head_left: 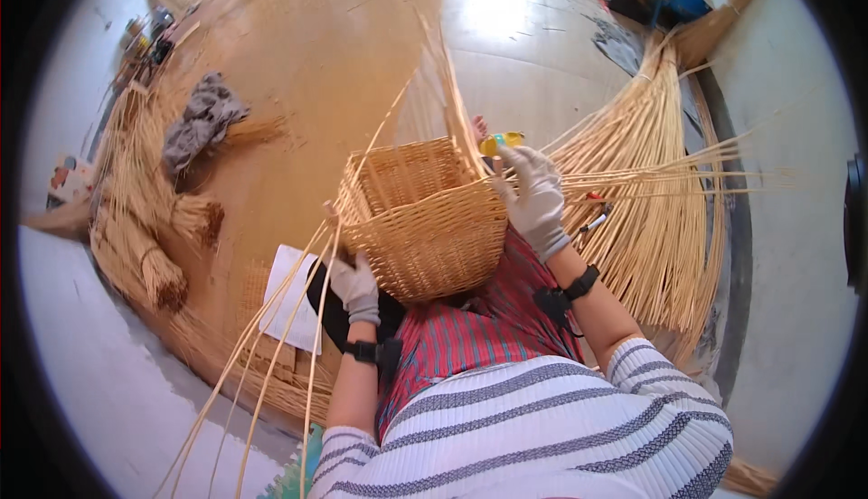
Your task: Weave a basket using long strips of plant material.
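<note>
A square wicker basket [429, 241], woven from tan strands, rests tilted on my lap with its opening facing up and away. Long loose strands stick out from its corners. My left hand [354, 284], in a white glove, grips the basket's near left corner, its fingertips partly hidden there. Beside it, several long strands [271, 354] hang down to the lower left. At the right corner, my gloved right hand [537, 199] closes thumb and fingers around the wicker strands [633, 178], which run out to the right. More strands [449, 83] rise from the far corner.
A large fanned bundle of wicker [655, 192] lies to the right, with a small pen-like tool [594, 221] on it. Other bundles [136, 183] and a grey cloth [203, 117] lie left. White paper [291, 300] is beside my left hand. A yellow object [500, 143] shows behind the basket.
</note>
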Tool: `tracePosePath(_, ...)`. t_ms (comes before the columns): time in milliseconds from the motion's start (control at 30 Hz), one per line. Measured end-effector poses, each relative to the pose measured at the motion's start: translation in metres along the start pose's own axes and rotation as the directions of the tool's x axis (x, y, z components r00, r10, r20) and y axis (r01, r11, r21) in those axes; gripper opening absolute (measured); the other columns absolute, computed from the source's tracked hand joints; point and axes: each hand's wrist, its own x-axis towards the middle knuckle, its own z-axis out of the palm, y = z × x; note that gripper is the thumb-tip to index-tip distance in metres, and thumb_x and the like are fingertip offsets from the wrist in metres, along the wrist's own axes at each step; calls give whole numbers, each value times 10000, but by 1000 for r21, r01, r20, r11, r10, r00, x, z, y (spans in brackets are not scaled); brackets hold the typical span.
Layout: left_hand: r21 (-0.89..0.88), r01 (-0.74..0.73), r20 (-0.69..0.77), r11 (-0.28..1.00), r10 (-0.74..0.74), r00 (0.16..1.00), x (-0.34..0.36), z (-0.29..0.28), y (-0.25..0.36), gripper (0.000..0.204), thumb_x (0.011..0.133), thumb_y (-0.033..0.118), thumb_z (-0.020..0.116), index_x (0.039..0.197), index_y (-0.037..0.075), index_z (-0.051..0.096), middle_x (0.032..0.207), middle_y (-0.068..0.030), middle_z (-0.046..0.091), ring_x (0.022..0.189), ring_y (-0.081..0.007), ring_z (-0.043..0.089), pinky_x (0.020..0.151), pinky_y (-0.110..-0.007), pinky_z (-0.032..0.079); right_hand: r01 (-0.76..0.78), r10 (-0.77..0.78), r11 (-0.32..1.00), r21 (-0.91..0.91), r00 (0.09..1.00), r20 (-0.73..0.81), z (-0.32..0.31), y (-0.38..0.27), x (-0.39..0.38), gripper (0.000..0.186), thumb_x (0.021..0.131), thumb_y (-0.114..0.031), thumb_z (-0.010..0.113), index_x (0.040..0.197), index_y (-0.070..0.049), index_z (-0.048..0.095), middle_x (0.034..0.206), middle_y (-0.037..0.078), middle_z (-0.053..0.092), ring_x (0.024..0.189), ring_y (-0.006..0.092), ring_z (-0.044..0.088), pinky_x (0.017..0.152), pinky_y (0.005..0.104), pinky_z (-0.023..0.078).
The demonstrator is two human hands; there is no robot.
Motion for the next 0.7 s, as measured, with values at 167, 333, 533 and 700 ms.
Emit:
tracePosePath(167, -275, -109, -2, 955, 113, 994, 14, 6, -21, 463, 891, 116, 782, 1286, -28, 588, 1209, -191, 675, 1118, -320, 646, 979, -385, 504, 4, -11, 998, 68, 994, 110, 22, -42, -16, 352, 879, -168, 719, 1227, -140, 673, 1144, 114, 692, 1101, 323, 633, 1002, 445, 468)
tracePosePath(333, -521, -51, 6, 852, 63, 998, 10, -53, 43, 209, 950, 123, 757, 1099, 13, 659, 971, -48, 697, 879, -110, 633, 812, -267, 530, 8, -330, 870, 494, 753, 569, 48, -116, -43, 194, 939, -222, 669, 1098, -117, 703, 985, 123, 724, 951, 331, 686, 850, 440, 553)
tracePosePath(533, -762, -46, 215, 645, 320, 923, 36, -44, -31, 298, 945, 119, 750, 1205, 28, 635, 1049, -49, 677, 879, -126, 625, 764, -275, 532, 109, -597, 728, 677, 587, 547, 62, -228, -32, 303, 891, -378, 694, 1011, -101, 669, 802, 107, 665, 782, 327, 691, 662, 460, 553)
tracePosePath(700, -690, 80, 593, 720, 498, 633, 112, -63, -5, 742, 858, 236, 844, 1473, 31, 483, 1534, -171, 435, 1466, -250, 376, 1192, -404, 347, 220, -605, 759, 613, 585, 540, 40, -243, -38, 281, 916, -338, 664, 816, -86, 588, 708, 127, 626, 707, 339, 672, 616, 466, 526)
